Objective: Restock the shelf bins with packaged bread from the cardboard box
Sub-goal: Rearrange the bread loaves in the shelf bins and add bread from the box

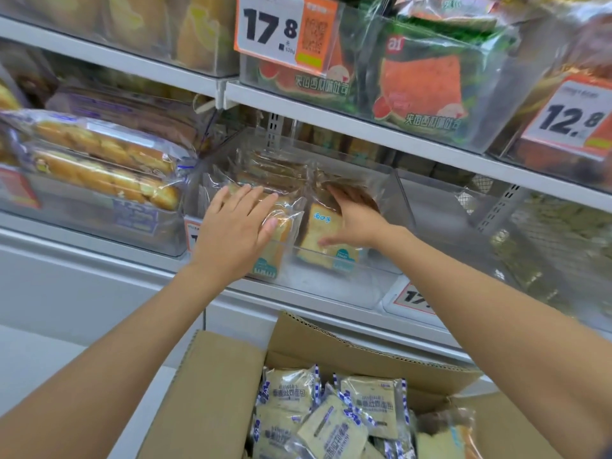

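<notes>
A clear plastic shelf bin (374, 286) on the middle shelf holds upright packets of sliced bread in clear wrappers. My left hand (231, 230) lies with straight fingers across the top of the left bread packet (275, 256), its thumb on the packet's front. My right hand (356, 217) holds the right bread packet (323, 226), with fingers over its top edge and the thumb across its front. More packets stand behind, partly hidden. Below, the open cardboard box (225, 376) holds several pale bread packets (334, 415) with blue-and-white edges.
A bin of long golden buns (99, 173) stands to the left. To the right is a clear bin (440, 220), then a wire basket (546, 246). Above the hands, the upper shelf edge (331, 122) carries bins of watermelon toast (420, 84) and orange price tags (284, 28).
</notes>
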